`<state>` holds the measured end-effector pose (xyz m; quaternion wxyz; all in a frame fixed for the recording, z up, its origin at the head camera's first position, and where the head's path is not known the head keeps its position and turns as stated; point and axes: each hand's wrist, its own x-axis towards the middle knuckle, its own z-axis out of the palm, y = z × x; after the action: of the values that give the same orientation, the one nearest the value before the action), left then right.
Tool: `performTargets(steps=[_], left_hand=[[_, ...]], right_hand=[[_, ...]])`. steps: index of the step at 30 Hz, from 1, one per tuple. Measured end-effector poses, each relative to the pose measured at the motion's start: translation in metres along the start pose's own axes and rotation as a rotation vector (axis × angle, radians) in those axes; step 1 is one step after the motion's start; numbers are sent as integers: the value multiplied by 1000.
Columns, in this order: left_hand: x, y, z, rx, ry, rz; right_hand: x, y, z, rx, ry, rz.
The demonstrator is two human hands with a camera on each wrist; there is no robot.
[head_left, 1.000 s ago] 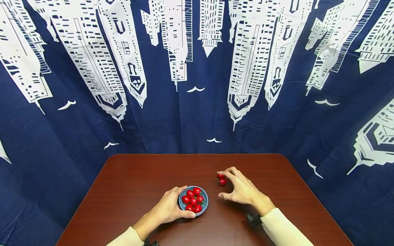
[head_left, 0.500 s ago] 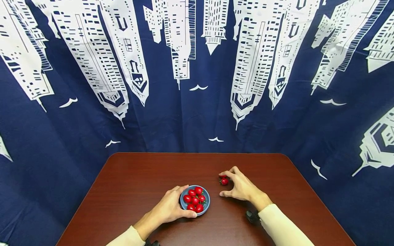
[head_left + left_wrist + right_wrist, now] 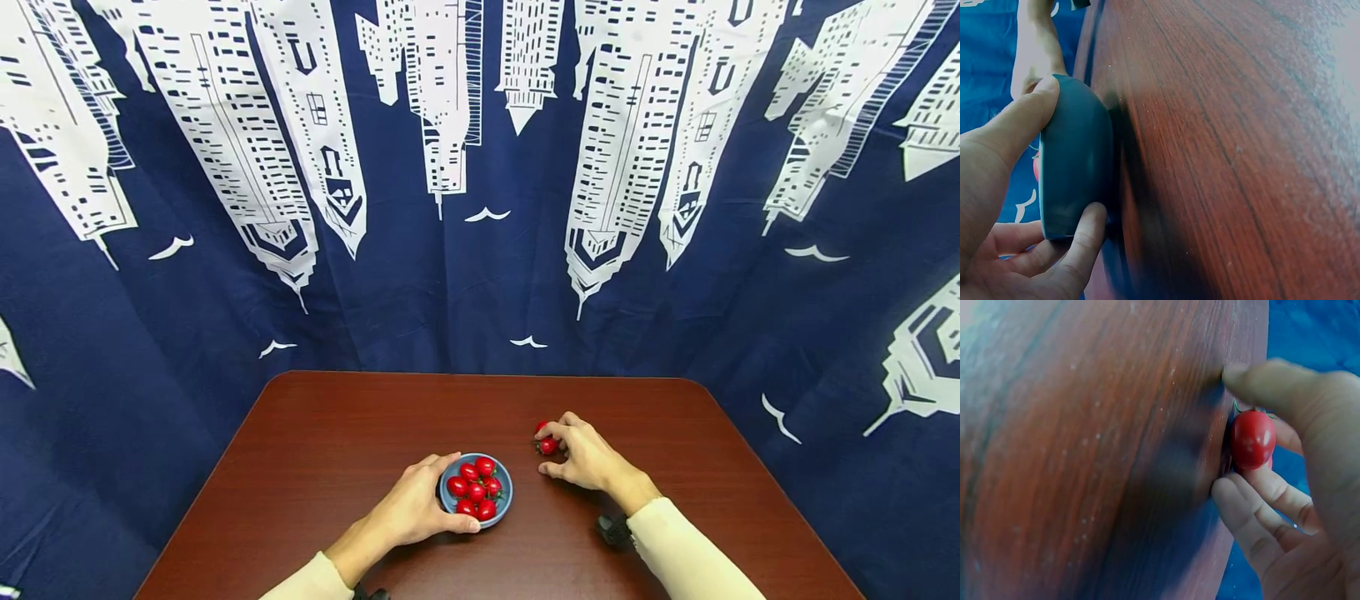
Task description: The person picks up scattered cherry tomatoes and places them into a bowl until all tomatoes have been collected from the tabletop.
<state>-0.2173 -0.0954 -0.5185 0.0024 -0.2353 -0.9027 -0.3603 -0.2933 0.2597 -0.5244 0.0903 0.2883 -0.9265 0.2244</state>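
Note:
A small blue bowl stands on the table with several cherry tomatoes in it. My left hand grips its left side, thumb at the near rim, fingers round the far side; the left wrist view shows fingers along the bowl's outer wall. To the bowl's right, two more cherry tomatoes lie on the table. My right hand reaches over the nearer tomato, fingers bent and thumb apart. In the right wrist view this tomato sits between thumb and fingers, unpinched. The farther tomato is partly hidden.
The brown wooden table has rounded far corners. Behind it hangs a dark blue cloth printed with white upside-down buildings and birds. A black strap shows at the right wrist.
My right hand has come slightly nearer and lower, its thumb and fingers closer about the near tomato. The farther tomato shows beyond the fingertips. The left hand stays on the bowl.

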Motion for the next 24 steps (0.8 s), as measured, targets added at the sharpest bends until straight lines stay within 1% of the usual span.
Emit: performTargets(steps=[6,10,14,19,24], left_hand=[[1,0,0,11,2,17],[0,0,-1,13,0,8],[0,1,-1,14,1,3],[1,1,0,22,-2,8],[0,1,1,26,-1,-7]], right_hand=[[2,0,0,14,28,-62],[3,-1,2,21,40,-92],[3,-2,3,27,47,-102],[2,-5,2,26,54,-95],[2,-10,-1,39,64,-96]])
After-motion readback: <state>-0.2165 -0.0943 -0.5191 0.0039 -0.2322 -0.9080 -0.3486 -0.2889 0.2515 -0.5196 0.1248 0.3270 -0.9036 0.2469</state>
